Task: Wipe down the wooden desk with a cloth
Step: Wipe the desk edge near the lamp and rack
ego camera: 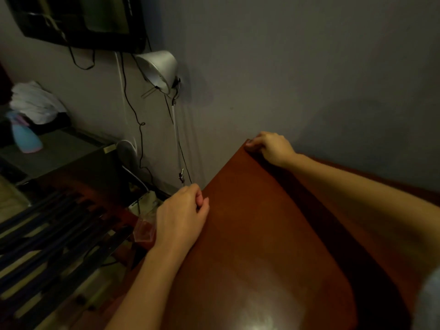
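So both hands are on a big glossy reddish-brown sheet (250,234) that covers most of the wooden desk (392,222). The desk itself sits hard against the grey wall (285,67), and only a strip of it shows along the right side, past a dark band of shadow under the sheet's edge. The left hand (183,215) is at the sheet's left edge, fingers curled in with the thumb against them, pinching that edge. The right hand (269,146) is stretched out to the far corner by the wall, fingers curled down over the corner and gripping it. Can't really tell how far off the desk the sheet is, but that shadow says the right side isn't lying flat. Off to the left of the desk there's a white lamp (157,67) on the wall with cables hanging under it, and a dark screen (78,17) mounted above that. Further left is a low dark cabinet (59,148) with a blue spray bottle (25,132) on it and a white fabric bundle (35,103) just behind the bottle. A dark slatted bench (47,234) fills the lower left, and a small clear plastic box (142,229) sits just beside the left wrist.
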The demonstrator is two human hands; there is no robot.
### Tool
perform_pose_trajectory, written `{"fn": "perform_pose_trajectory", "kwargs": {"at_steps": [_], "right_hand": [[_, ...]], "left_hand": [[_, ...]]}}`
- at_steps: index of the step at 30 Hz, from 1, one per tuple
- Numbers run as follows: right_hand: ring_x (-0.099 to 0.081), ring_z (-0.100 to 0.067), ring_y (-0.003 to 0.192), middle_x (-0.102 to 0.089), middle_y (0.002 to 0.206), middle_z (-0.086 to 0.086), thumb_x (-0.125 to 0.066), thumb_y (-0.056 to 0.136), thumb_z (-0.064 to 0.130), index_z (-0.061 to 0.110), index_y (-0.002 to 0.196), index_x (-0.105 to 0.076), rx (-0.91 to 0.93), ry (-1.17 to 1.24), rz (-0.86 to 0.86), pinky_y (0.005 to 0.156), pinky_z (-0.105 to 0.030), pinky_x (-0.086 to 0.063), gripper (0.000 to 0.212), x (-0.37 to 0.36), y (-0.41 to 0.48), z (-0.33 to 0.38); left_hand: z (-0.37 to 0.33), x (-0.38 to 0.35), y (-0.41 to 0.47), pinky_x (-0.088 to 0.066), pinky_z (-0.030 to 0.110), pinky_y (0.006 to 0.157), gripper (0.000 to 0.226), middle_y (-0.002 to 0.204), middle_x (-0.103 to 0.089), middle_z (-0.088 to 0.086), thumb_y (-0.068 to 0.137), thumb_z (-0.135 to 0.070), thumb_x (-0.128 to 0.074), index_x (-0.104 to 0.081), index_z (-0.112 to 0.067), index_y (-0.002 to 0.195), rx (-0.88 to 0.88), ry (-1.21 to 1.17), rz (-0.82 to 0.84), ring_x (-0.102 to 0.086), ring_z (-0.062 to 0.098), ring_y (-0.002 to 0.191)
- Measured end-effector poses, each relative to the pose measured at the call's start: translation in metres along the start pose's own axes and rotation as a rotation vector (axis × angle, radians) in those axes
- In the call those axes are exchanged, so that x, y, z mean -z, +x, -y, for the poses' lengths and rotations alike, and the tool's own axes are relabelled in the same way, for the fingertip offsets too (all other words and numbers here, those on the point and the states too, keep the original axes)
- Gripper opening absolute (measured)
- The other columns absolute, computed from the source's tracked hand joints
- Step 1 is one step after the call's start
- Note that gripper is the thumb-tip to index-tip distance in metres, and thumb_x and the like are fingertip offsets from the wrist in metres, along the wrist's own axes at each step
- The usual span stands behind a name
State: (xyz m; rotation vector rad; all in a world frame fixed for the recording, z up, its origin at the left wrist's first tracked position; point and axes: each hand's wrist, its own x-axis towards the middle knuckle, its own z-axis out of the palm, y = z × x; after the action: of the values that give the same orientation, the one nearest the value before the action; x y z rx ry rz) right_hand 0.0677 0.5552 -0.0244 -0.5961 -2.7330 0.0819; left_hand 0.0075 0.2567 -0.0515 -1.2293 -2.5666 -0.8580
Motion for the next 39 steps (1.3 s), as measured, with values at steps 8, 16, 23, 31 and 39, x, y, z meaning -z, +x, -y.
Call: {"fn": "perform_pose_trajectory", "kwargs": {"at_steps": [8,16,23,31,39], "right_hand": [[-0.06,-0.022,0.108,-0.062,0.122,0.0,-0.051,0.093,-0.001,0.02,0.114,-0.069,-0.028,-0.053,0.055,0.083,-0.035,-0.051,0.034,0.017,-0.006,-0.026],[-0.059,-0.01,0.108,-0.062,0.121,0.002,-0.061,0.087,-0.002,0.016,0.11,-0.071,0.198,0.161,0.161,0.091,-0.021,-0.047,0.031,0.017,-0.021,-0.001],[-0.056,-0.025,0.115,-0.059,0.125,-0.006,-0.055,0.09,-0.006,0.014,0.111,-0.069,-0.036,0.075,0.085,0.095,-0.031,-0.045,0.032,0.008,0.012,-0.033],[-0.06,-0.005,0.106,-0.062,0.12,0.006,-0.064,0.087,0.003,0.017,0.108,-0.072,0.176,0.218,0.265,0.091,-0.02,-0.049,0.027,0.041,-0.043,-0.021],[-0.062,-0.015,0.107,-0.064,0.12,0.003,-0.054,0.083,-0.01,0.021,0.108,-0.072,0.106,0.099,0.062,0.087,-0.029,-0.051,0.044,0.006,-0.01,0.014]], "left_hand": [[-0.001,0.0,0.001,-0.047,0.027,0.059,0.019,0.069,-0.048,-0.009,0.092,-0.034,-0.052,-0.048,-0.025,0.076,-0.008,-0.005,0.015,-0.05,0.005,0.064],[0.001,0.0,0.0,-0.046,0.027,0.061,0.02,0.069,-0.048,-0.009,0.093,-0.037,-0.051,-0.049,-0.025,0.078,-0.003,0.004,0.018,-0.051,0.007,0.066],[-0.001,0.003,0.001,-0.038,0.024,0.054,0.019,0.073,-0.051,-0.009,0.093,-0.036,-0.051,-0.05,-0.024,0.079,0.012,0.0,0.024,-0.053,0.008,0.068],[0.002,0.0,0.002,-0.049,0.029,0.061,0.019,0.072,-0.05,-0.009,0.093,-0.037,-0.051,-0.05,-0.025,0.079,-0.006,0.006,0.023,-0.053,0.009,0.068],[0.002,0.002,0.001,-0.046,0.027,0.059,0.02,0.071,-0.048,-0.009,0.094,-0.037,-0.051,-0.049,-0.025,0.078,-0.02,-0.002,0.029,-0.053,0.009,0.068]]}}
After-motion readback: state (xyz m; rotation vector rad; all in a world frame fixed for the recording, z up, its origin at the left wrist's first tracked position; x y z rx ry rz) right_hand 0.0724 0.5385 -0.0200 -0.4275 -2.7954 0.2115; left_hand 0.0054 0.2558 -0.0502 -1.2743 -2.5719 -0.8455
